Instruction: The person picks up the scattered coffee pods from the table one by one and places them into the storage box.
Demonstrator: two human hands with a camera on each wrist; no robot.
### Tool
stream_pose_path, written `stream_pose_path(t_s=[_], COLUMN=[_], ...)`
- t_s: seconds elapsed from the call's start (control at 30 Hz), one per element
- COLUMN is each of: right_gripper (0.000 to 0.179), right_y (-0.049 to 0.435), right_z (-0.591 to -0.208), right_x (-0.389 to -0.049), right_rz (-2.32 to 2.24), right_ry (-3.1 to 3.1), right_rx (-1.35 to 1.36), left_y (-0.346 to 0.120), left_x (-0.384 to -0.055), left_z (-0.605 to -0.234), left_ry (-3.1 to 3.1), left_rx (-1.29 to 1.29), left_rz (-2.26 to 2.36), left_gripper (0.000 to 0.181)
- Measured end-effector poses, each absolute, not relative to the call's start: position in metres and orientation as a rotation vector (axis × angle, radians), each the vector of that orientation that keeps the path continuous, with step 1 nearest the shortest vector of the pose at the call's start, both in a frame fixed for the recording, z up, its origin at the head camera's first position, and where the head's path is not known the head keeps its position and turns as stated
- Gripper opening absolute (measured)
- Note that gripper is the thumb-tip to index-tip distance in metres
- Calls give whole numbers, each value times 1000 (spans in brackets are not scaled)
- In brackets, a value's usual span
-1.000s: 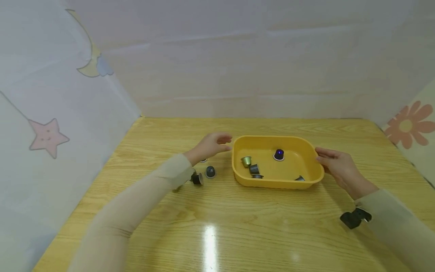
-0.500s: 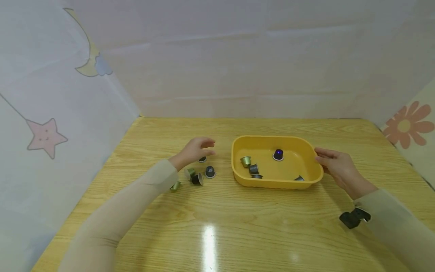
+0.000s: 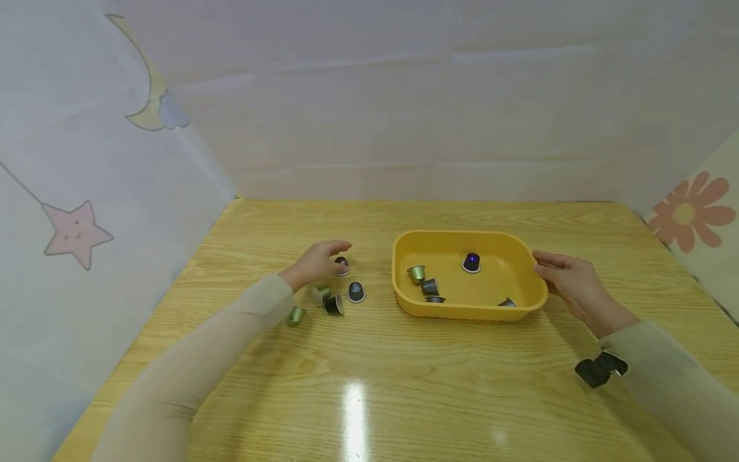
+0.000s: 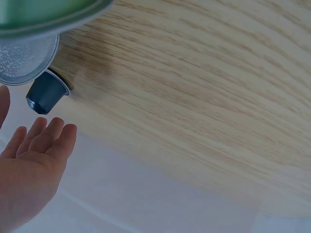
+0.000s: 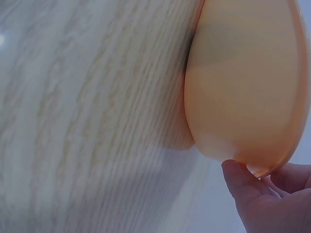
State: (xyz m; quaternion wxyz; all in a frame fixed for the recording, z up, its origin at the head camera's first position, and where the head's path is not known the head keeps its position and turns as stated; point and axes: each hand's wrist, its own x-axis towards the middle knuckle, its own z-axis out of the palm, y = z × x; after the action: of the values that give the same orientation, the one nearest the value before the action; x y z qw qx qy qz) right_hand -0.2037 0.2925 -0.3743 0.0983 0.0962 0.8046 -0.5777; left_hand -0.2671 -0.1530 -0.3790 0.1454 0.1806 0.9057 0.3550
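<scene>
My left hand (image 3: 314, 263) is spread around a dark coffee capsule (image 3: 344, 261) on the table, thumb and fingers apart. In the left wrist view, a dark capsule (image 4: 47, 93) lies just beyond the fingertips. Nearer me are another dark capsule (image 3: 356, 292), a black capsule (image 3: 334, 305) on its side and two green capsules (image 3: 296, 316). At the yellow basin's (image 3: 470, 312) right end, my right hand (image 3: 574, 282) holds the rim between thumb and fingers. Inside the basin are a green capsule (image 3: 417, 274), a purple capsule (image 3: 471, 262) and several dark ones.
The wooden table (image 3: 369, 378) carries a bright light reflection near its front. White printed sheeting (image 3: 369, 128) rises behind it and at both sides. A black device (image 3: 602, 369) is strapped to my right wrist.
My left hand has moved left and slightly nearer, from beside the basin to the dark capsule, uncovering the green capsules. The right hand has kept its place on the basin.
</scene>
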Motion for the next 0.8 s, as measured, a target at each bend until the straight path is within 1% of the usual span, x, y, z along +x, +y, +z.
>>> stream_pose_path(t_s=[0.23, 0.5, 0.63, 0.8], right_gripper=[56, 55, 55, 55], right_y=[293, 292, 292, 292], right_z=[-374, -373, -373, -373], right_x=[-204, -204, -204, -204], right_rz=[-1705, -1701, -1697, -1689], right_ry=[2372, 2384, 2383, 2378], right_rx=[267, 263, 266, 272], left_y=[-154, -155, -157, -156], left_x=[-270, -276, -279, -281], left_z=[-380, -385, -386, -377], left_ry=[2663, 2684, 2684, 2665], left_rx=[555, 590, 547, 516], left_rz=[873, 845, 892, 977], left_gripper=[49, 39, 39, 40])
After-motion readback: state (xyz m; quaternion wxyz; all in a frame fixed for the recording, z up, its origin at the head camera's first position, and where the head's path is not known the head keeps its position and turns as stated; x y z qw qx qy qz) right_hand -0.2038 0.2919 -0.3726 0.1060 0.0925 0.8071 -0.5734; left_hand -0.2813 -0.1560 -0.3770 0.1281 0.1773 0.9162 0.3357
